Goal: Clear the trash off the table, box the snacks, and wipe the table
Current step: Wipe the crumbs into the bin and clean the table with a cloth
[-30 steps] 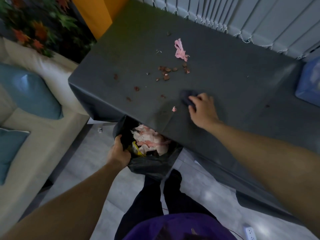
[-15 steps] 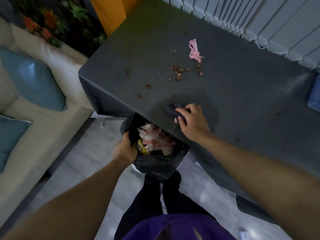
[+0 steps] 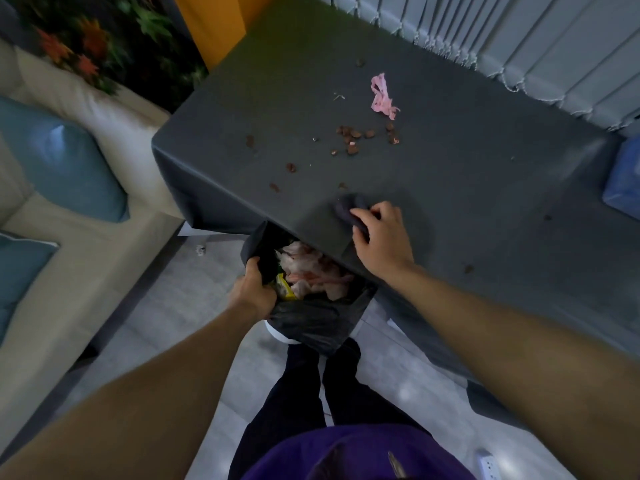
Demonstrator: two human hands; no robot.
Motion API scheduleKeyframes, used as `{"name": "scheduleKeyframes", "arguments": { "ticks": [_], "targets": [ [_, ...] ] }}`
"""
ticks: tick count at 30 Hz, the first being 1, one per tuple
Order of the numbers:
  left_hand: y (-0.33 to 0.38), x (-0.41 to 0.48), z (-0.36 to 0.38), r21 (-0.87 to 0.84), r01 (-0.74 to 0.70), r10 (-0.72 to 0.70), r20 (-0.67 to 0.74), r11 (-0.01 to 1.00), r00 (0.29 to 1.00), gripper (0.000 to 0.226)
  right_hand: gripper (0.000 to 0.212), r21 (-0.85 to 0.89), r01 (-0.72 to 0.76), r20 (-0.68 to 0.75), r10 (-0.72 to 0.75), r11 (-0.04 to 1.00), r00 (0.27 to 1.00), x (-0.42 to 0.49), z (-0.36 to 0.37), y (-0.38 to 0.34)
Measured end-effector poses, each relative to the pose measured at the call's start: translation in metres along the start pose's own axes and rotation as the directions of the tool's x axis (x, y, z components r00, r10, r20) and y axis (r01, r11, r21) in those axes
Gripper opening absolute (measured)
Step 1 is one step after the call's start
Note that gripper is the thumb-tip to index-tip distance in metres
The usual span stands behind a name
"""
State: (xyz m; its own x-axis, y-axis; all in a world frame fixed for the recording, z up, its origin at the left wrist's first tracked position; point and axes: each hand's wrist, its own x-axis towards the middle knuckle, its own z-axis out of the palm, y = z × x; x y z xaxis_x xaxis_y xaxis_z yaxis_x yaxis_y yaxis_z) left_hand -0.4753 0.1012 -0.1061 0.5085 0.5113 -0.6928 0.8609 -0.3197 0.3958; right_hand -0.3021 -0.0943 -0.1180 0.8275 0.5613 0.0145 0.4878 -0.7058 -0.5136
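My right hand lies on the dark grey table close to its near edge, fingers curled over a bunched dark cloth and pressing it flat against the cover; the grip is closed loosely around the cloth, which pokes out past my fingertips on the far side. My left hand is below the table edge, clenched tight on the rim of a black trash bag, holding its mouth open just under the lip of the table, right beside where the cloth sits. The bag lines a bin whose white rim barely shows beneath the plastic. Inside the bag I see a heap of crumpled pinkish-white wrappers or tissues filling most of the opening, with a small yellow packet wedged against the side nearest my left hand. Trash is left on the tabletop: a twisted pink wrapper toward the far side near the blinds, a cluster of brown crumbs just in front of it, and a few lone brown bits scattered closer to the left corner and off to my right. At the right edge of the view a blue container sits on the table; only part of it shows, so I cannot tell what it holds.
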Motion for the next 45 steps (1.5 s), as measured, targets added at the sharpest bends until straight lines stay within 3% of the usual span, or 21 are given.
{"name": "scheduleKeyframes", "arguments": {
  "ticks": [2, 5, 7, 8, 10, 12, 17, 19, 21, 23, 26, 28, 32, 36, 38, 42, 45],
  "targets": [
    [0.000, -0.002, 0.002, 0.002, 0.006, -0.006, -0.011, 1.000, 1.000, 0.076, 0.036, -0.006, 0.038, 0.101, -0.038, 0.999, 0.994, -0.005, 0.003, -0.003],
    [0.001, -0.002, 0.003, 0.010, 0.004, -0.004, -0.029, 1.000, 1.000, 0.076, 0.036, 0.106, 0.220, 0.261, -0.241, 0.970, 0.935, -0.022, 0.005, -0.008],
    [0.003, -0.002, 0.004, 0.011, -0.004, 0.005, -0.040, 1.000, 0.999, 0.077, 0.033, 0.136, 0.299, 0.262, -0.325, 0.945, 0.909, -0.026, 0.004, -0.008],
    [0.004, -0.002, 0.003, 0.019, -0.007, 0.008, -0.050, 1.000, 0.999, 0.076, 0.032, 0.130, 0.279, 0.213, -0.301, 0.952, 0.929, -0.024, 0.003, -0.006],
    [0.005, -0.002, 0.002, 0.037, -0.007, 0.009, -0.072, 0.999, 0.997, 0.075, 0.033, 0.086, 0.103, 0.061, -0.109, 0.991, 0.992, -0.016, 0.002, -0.001],
    [0.005, -0.001, 0.001, 0.052, 0.004, 0.001, -0.094, 0.999, 0.996, 0.075, 0.035, 0.048, -0.057, 0.008, 0.057, 0.997, 0.998, -0.009, 0.000, 0.001],
    [0.007, 0.003, -0.005, 0.057, 0.057, -0.049, -0.131, 0.997, 0.990, 0.075, 0.032, 0.158, 0.121, 0.237, -0.157, 0.980, 0.959, -0.006, -0.006, -0.003],
    [0.007, 0.008, -0.008, 0.060, 0.067, -0.057, -0.149, 0.996, 0.987, 0.075, 0.030, 0.142, 0.110, 0.127, -0.128, 0.984, 0.984, 0.000, -0.009, 0.001],
    [0.008, 0.012, -0.012, 0.067, 0.073, -0.062, -0.164, 0.995, 0.984, 0.074, 0.031, 0.085, -0.010, 0.006, 0.009, 0.996, 1.000, 0.011, -0.011, 0.006],
    [0.007, 0.017, -0.017, 0.064, 0.085, -0.073, -0.173, 0.994, 0.982, 0.073, 0.034, 0.026, -0.110, 0.011, 0.110, 0.994, 0.994, 0.021, -0.010, 0.008],
    [0.006, 0.029, -0.028, 0.057, 0.100, -0.088, -0.183, 0.993, 0.979, 0.072, 0.030, 0.053, -0.034, 0.152, 0.025, 0.998, 0.988, 0.031, -0.010, 0.004],
    [0.006, 0.038, -0.035, 0.046, 0.097, -0.088, -0.171, 0.994, 0.981, 0.073, 0.023, 0.113, 0.039, 0.167, -0.057, 0.993, 0.984, 0.039, -0.013, 0.001],
    [0.006, 0.050, -0.049, 0.056, 0.088, -0.077, -0.172, 0.995, 0.982, 0.071, 0.024, 0.127, 0.006, -0.060, 0.002, 0.992, 0.998, 0.085, -0.010, -0.011],
    [0.003, 0.069, -0.066, 0.035, 0.102, -0.096, -0.145, 0.994, 0.985, 0.074, 0.031, 0.077, 0.077, -0.132, -0.067, 0.994, 0.989, 0.148, 0.002, -0.038],
    [0.002, 0.075, -0.075, 0.040, 0.104, -0.098, -0.140, 0.994, 0.985, 0.075, 0.032, 0.028, 0.046, -0.149, -0.042, 0.999, 0.988, 0.179, 0.005, -0.048],
    [-0.002, 0.091, -0.091, 0.059, 0.090, -0.080, -0.157, 0.994, 0.984, 0.073, 0.034, -0.064, -0.042, 0.004, 0.042, 0.997, 0.999, 0.209, 0.021, -0.058],
    [-0.003, 0.097, -0.096, 0.066, 0.067, -0.058, -0.130, 0.996, 0.990, 0.073, 0.033, -0.042, 0.096, 0.097, -0.091, 0.995, 0.991, 0.192, 0.037, -0.068]
  ]
}}
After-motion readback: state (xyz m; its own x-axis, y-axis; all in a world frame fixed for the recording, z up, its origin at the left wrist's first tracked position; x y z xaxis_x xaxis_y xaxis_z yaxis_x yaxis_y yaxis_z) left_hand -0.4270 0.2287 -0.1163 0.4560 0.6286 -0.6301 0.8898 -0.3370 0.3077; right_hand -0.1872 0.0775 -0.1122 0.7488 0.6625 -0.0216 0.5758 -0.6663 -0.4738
